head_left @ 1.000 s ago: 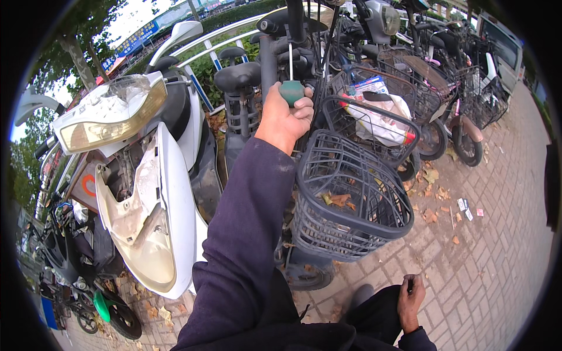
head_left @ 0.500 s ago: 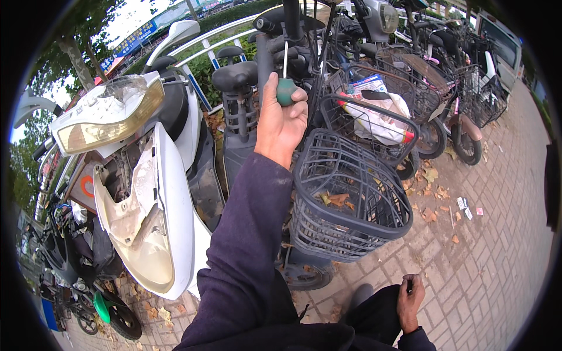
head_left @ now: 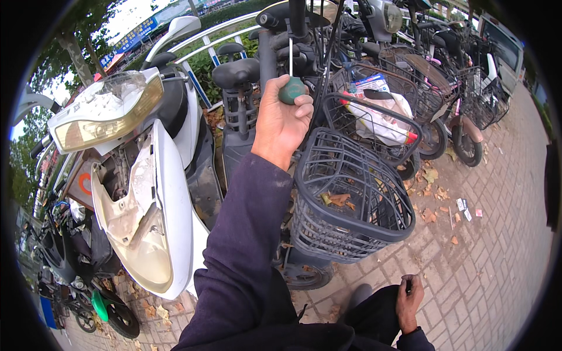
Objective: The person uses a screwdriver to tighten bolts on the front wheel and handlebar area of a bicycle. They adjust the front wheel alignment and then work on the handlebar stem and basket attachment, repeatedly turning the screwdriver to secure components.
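My left hand [head_left: 284,117] reaches forward, closed on the green rounded handle [head_left: 293,89] of a screwdriver. Its thin metal shaft [head_left: 291,55] points up to the underside of a black handlebar stem [head_left: 297,20]; whether the tip touches is too small to tell. A dark grey plastic basket [head_left: 345,228] sits just beyond my left sleeve, to its right. Low at the right, my right hand [head_left: 410,301] rests by my knee, fingers curled round something small and dark that I cannot make out.
A white scooter [head_left: 175,234] with a cracked, dirty front panel stands at left. Bikes with wire baskets [head_left: 404,76] line the right, one basket holding a white bag [head_left: 386,123]. Behind are a white railing [head_left: 208,47] and hedge. Fallen leaves lie on brick paving [head_left: 480,234].
My left hand shifts slightly and its grip on the green handle turns a little, the thumb moving between frames. My right hand stays where it was.
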### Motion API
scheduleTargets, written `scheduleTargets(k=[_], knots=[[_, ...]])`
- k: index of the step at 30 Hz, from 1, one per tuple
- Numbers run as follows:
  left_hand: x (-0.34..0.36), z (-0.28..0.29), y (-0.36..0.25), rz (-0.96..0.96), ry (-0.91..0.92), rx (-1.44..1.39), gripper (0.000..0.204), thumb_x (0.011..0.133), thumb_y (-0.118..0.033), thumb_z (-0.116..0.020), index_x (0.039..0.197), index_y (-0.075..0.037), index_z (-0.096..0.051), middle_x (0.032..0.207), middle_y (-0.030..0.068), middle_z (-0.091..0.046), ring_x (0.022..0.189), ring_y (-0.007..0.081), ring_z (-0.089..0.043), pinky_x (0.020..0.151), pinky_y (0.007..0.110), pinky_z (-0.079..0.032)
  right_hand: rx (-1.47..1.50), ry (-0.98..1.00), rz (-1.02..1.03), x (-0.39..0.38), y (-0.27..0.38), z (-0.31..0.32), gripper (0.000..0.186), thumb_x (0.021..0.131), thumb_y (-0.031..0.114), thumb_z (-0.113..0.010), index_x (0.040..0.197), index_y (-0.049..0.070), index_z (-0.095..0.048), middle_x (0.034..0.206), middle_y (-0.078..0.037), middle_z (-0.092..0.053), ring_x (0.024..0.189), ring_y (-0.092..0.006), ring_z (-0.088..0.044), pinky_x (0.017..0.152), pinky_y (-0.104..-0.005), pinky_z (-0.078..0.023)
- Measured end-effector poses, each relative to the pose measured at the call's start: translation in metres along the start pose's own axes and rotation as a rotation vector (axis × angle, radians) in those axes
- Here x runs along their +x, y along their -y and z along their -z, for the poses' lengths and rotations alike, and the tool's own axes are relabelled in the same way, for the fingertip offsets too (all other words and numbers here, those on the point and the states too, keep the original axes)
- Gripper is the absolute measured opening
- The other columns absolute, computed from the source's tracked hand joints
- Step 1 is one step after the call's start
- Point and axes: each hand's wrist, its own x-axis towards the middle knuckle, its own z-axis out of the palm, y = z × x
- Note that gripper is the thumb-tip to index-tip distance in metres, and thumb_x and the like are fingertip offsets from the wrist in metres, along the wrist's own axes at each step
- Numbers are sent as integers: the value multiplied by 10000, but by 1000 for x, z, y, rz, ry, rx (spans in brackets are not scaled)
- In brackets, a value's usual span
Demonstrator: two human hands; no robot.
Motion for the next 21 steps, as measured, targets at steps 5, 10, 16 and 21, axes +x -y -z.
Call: scheduleTargets(k=[5, 10, 16, 21], knots=[[3, 4, -1, 34, 33, -79, 296, 998, -334, -614, 989, -55, -516, 875, 81, -551, 589, 118, -472, 448, 245, -356, -18, -1, -9, -1, 1, 1, 47, 891, 26, -581, 891, -12, -607, 832, -173, -582, 789, -340, -598, 730, -406, -477], [9, 9, -12, 166, 41, 64, 535, 1045, -552, -378, 974, -43, -528, 814, 75, -536, 529, 109, -401, 420, 245, -296, -30, 8, -3, -2, 2, 2, 52, 892, 28, -579, 891, -15, -608, 831, -176, -581, 797, -345, -600, 733, -406, -476], [14, 1, -14, 92, -160, -48, 552, 1047, -503, -415, 1013, 40, -513, 870, 101, -497, 572, 127, -439, 409, 258, -295, -36, 9, 8, -3, 1, 0, 58, 897, 35, -581, 887, -15, -608, 829, -180, -576, 793, -352, -598, 725, -413, -473], [3, -6, -8, 21, -123, -106, 429, 1015, -389, -566, 1018, 33, -490, 908, 107, -471, 638, 152, -468, 442, 248, -337, -12, 13, -27, -4, 0, 0, 62, 896, 42, -587, 876, -14, -605, 823, -178, -577, 780, -348, -593, 714, -416, -468]])
